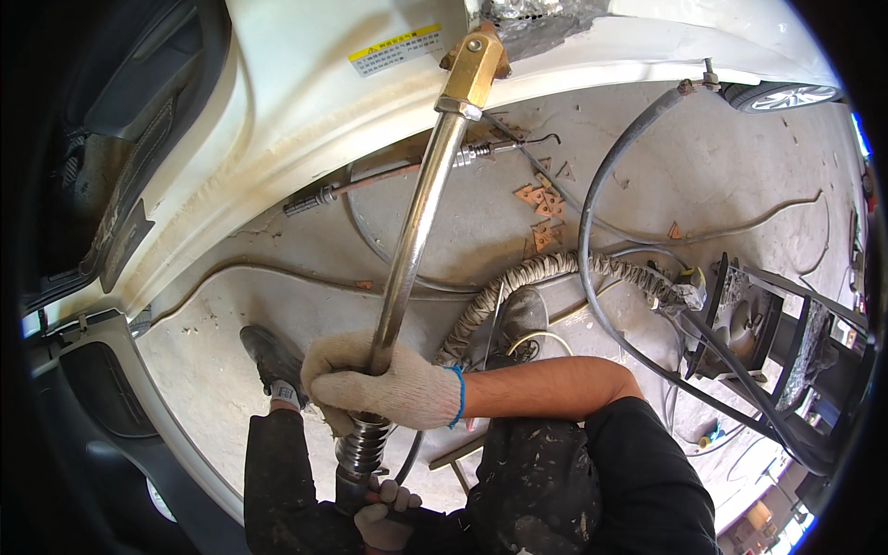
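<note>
A long chrome dent puller (421, 227) runs from the white car body down toward my lap. Its brass-coloured head (474, 69) meets the bare, scuffed metal patch (550, 28) on the panel. My right hand (393, 381), in a pale knitted glove with a blue cuff, wraps round the rod just above a coil spring (363, 447). Below the spring, my gloved left hand (387, 523) closes at the puller's dark lower end, beside a small red part. My lap and the tool's end partly hide that hand.
Several copper-coloured triangular plates (546, 205) lie on the concrete floor near a hooked slide hammer (416, 171). Hoses cross the floor, with a thick sleeved cable (518, 277). A black wheeled frame (749, 314) stands right; an open car door (102, 416) is left.
</note>
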`<state>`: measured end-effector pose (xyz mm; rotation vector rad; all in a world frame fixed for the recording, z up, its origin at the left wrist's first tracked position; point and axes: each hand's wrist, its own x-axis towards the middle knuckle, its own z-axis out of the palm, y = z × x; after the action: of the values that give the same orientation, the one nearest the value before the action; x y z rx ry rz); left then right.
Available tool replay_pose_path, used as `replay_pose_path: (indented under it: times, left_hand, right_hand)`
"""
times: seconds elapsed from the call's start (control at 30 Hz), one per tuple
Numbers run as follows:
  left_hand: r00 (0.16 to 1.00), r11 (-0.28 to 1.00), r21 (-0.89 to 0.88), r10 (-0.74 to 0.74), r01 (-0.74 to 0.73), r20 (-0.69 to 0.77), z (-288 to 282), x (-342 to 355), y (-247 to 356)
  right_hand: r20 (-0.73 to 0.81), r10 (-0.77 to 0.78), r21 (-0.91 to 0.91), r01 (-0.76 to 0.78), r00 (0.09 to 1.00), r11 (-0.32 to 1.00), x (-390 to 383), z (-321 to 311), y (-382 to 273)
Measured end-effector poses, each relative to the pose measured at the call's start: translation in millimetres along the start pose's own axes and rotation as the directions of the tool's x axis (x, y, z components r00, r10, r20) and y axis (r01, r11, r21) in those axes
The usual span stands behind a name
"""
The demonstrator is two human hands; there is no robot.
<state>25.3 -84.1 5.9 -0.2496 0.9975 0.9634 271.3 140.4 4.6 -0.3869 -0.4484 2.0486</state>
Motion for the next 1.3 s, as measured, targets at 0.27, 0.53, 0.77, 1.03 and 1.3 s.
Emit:
replay_pose_path:
  times: [0.27,0.53,0.77,1.03,1.3]
  left_hand:
    - [1.000,0.999,-0.034,0.004,-0.004,0.010,-11,-6,1]
    - [0.999,0.999,-0.036,-0.029,0.030,0.029,-7,1,3]
    - [0.999,0.999,-0.040,-0.029,0.030,0.020,9,9,0]
    - [1.000,0.998,-0.054,-0.015,0.015,0.009,-10,-1,-6]
    - [1.000,0.998,-0.070,0.006,-0.006,0.001,-5,-5,-16]
  right_hand:
    - [0.009,0.025,0.025,-0.025,1.000,0.999,2,4,3]
    - [-0.004,0.005,-0.013,-0.005,1.000,1.000,0,0,-1]
    - [0.002,0.030,0.003,-0.030,1.000,1.000,-2,-1,-7]
    - [0.150,0.018,0.011,-0.020,0.988,1.000,-5,-8,-3]
    - [0.048,0.056,0.007,-0.056,0.997,0.998,-7,0,-8]
